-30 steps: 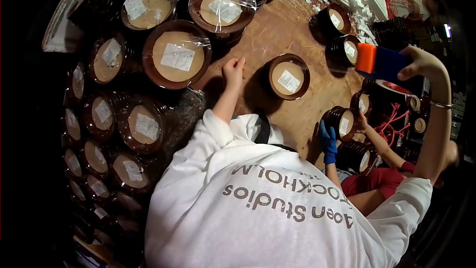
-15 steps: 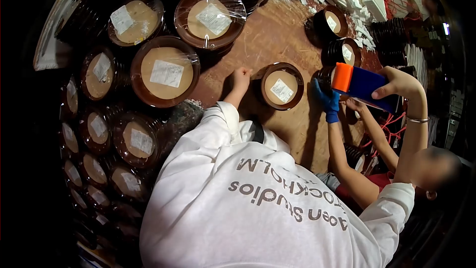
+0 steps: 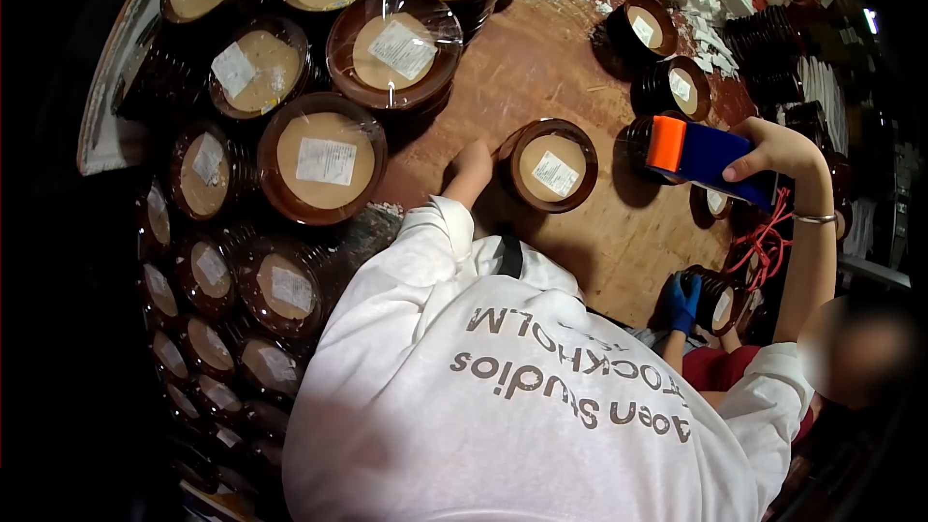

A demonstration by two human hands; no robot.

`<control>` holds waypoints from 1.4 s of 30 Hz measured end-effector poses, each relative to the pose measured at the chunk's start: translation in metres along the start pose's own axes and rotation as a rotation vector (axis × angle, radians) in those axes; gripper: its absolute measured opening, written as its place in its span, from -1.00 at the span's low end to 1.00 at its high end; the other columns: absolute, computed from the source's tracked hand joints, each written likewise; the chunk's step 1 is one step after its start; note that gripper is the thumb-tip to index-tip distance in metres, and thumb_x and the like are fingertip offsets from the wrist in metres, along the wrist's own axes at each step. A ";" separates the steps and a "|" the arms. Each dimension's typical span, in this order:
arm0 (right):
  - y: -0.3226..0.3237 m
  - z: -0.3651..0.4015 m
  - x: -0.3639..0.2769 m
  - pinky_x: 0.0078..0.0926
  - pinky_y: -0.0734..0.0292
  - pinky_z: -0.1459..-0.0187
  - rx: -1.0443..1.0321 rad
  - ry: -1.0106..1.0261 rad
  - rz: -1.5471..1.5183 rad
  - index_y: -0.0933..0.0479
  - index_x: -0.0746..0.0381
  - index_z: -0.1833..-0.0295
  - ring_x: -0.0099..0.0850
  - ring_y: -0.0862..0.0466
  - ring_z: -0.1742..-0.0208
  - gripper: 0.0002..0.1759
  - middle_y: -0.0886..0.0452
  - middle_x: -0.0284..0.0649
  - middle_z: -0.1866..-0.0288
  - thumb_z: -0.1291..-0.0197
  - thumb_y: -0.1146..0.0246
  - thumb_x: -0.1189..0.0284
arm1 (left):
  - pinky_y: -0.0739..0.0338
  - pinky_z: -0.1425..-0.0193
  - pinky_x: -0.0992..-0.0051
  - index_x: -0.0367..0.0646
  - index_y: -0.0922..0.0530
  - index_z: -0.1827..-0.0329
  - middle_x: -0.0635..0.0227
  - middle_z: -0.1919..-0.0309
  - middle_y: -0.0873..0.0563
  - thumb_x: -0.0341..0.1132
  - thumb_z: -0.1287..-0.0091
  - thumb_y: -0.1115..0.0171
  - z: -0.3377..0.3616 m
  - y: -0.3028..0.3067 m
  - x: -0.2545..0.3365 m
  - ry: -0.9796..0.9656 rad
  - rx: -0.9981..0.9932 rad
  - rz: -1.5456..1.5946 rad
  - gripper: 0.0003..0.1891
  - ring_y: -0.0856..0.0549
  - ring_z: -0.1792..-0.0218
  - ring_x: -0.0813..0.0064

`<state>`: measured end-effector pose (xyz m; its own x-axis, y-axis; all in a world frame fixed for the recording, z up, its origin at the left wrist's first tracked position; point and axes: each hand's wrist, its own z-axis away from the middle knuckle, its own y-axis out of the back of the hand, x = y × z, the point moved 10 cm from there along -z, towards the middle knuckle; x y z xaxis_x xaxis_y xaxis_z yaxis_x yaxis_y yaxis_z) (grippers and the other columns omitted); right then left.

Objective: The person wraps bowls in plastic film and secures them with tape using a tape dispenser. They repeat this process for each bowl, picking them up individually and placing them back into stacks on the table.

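A dark brown bowl with a tan centre and a white label sits on top of a stack on the wooden table. My left hand is just left of this bowl, its fingers hidden from view. My right hand is wrapped round a blue tape dispenser with an orange front end, held over the table right of the bowl. Part of another bowl stack shows behind the orange end.
Many bowl stacks with labels crowd the left and top left. More stacks, white scraps and red cord are at the right. Lower right, a co-worker's blue-gloved hand is at a bowl stack.
The co-worker's gloved hand has moved away from beside the dispenser, down to a stack at the lower right. My left hand has lowered slightly. The view has shifted a little.
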<state>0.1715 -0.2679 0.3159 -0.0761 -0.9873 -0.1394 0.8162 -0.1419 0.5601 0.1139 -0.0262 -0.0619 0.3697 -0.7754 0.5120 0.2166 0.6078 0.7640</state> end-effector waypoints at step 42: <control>-0.280 -0.068 0.129 -0.64 -0.39 0.31 0.016 0.156 -1.080 -0.53 0.32 0.23 -0.52 -0.52 0.40 -0.49 -0.57 -0.25 0.37 0.23 -0.36 0.15 | -0.36 -0.09 0.38 -0.23 -0.33 -0.09 0.18 -0.08 -0.44 -0.37 -0.07 -0.03 0.149 0.054 0.143 -1.551 -0.056 -0.614 -0.55 -0.46 -0.08 0.33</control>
<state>-0.0279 -0.3513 0.0861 -0.6739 -0.3215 -0.6652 0.3547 -0.9306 0.0904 0.0439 -0.1294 0.1111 -0.9556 -0.2871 0.0656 0.0235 0.1478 0.9887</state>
